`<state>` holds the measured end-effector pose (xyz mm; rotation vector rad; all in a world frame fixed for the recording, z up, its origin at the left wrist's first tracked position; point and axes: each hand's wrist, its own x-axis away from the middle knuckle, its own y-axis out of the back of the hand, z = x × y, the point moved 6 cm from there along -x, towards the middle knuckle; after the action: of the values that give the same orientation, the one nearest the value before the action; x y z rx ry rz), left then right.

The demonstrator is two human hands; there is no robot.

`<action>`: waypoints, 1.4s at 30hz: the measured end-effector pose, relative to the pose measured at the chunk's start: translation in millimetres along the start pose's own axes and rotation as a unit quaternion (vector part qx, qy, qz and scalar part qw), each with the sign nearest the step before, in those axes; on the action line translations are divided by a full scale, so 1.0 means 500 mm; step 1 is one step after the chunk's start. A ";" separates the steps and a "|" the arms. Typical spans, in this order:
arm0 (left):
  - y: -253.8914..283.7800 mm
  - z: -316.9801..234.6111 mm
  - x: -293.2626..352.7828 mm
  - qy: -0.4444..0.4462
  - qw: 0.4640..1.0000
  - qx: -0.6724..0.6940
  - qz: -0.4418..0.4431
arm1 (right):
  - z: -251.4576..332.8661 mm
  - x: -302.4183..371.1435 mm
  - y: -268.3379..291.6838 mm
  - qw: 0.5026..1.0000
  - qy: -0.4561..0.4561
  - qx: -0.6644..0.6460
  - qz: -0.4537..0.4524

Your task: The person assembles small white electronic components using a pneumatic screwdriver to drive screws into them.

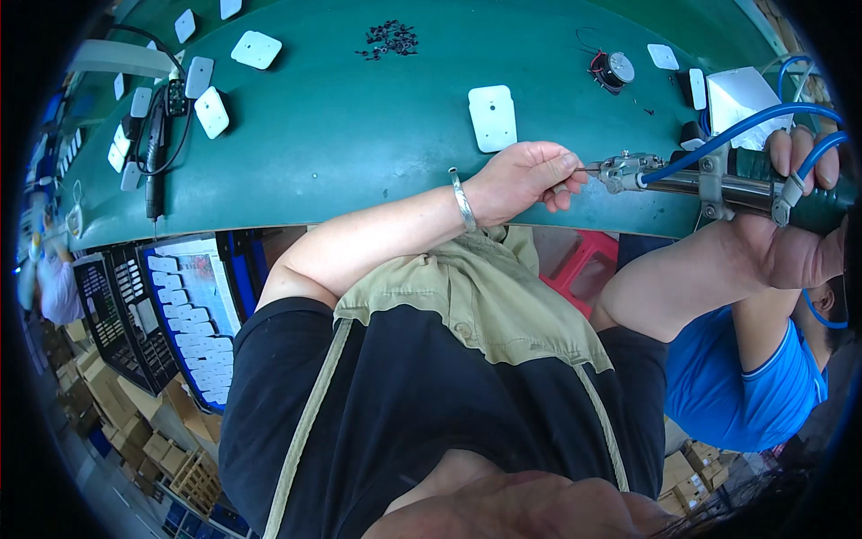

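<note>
My right hand is wrapped around the thick body of an air screwdriver, which has a silver barrel and blue hoses. The tool lies level at the right, its metal nose pointing left over the green table. At that nose, my left hand pinches the thin bit between thumb and fingers; whether a small screw is also there is too small to tell. Just beyond my left wrist, a white rounded plate with a small dark hole lies flat on the table.
Dark screws lie heaped at the far middle. A round wired part sits far right. White plates and a black corded driver are at left. A tray of white pieces stands below the edge. A blue-shirted person is close on my right.
</note>
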<state>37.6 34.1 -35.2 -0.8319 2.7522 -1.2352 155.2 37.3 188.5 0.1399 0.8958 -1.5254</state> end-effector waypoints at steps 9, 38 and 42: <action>-0.010 -0.012 0.024 0.064 0.998 -0.001 -0.015 | 0.023 0.001 0.004 0.995 0.056 0.051 -0.067; 0.071 -0.069 0.057 0.001 0.991 -0.058 -0.122 | 0.085 0.087 0.204 0.932 0.105 -0.290 -0.190; 0.060 -0.062 0.057 0.025 0.996 -0.012 -0.089 | 0.088 0.120 0.241 0.901 0.137 -0.339 -0.233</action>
<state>-7.6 58.5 -29.3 -1.0854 2.7888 -1.2702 269.1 -24.3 130.6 -0.4050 1.7350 -1.5472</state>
